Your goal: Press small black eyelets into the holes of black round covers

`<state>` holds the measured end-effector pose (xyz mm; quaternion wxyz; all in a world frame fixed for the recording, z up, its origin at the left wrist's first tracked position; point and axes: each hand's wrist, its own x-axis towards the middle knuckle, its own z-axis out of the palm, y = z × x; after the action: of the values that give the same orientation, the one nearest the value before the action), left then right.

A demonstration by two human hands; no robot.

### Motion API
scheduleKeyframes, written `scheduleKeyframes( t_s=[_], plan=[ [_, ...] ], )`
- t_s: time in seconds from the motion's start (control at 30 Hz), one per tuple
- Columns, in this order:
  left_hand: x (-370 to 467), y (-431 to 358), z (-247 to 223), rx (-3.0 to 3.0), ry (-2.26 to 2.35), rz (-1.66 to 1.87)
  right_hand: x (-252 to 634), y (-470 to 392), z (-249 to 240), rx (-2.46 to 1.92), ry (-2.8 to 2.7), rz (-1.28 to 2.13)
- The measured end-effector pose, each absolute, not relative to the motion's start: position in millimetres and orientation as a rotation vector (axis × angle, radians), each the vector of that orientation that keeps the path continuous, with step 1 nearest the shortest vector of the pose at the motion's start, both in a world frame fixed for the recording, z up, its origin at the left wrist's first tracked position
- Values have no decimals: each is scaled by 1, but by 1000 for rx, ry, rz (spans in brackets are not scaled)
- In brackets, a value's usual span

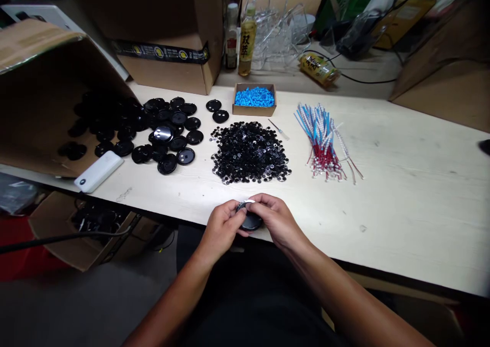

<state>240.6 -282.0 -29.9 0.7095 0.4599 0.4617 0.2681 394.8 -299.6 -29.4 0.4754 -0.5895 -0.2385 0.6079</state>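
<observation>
above pale tabletop (401,194), round black disc (251,221)

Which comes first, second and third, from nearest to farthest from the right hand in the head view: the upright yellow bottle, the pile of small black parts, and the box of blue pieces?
From the right hand:
1. Pile of small black parts, just ahead.
2. Box of blue pieces, beyond the pile.
3. Upright yellow bottle, behind the box.

Both hands, left (223,228) and right (276,218), grip a black disc (251,221) at the near edge of the table (383,204). Beyond: heap of small black parts (250,153); behind it, box of blue pieces (254,99). Wire bundle (323,143) right of heap; more discs (172,130) left.
</observation>
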Motion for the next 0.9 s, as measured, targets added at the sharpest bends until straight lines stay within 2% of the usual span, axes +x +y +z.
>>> scheduleKeyframes(
  t_s=[0.9],
  plan=[
    [237, -286, -31, 1115, 1011, 607, 394, -300, -23, -1387, -529, 1580]
  ],
)
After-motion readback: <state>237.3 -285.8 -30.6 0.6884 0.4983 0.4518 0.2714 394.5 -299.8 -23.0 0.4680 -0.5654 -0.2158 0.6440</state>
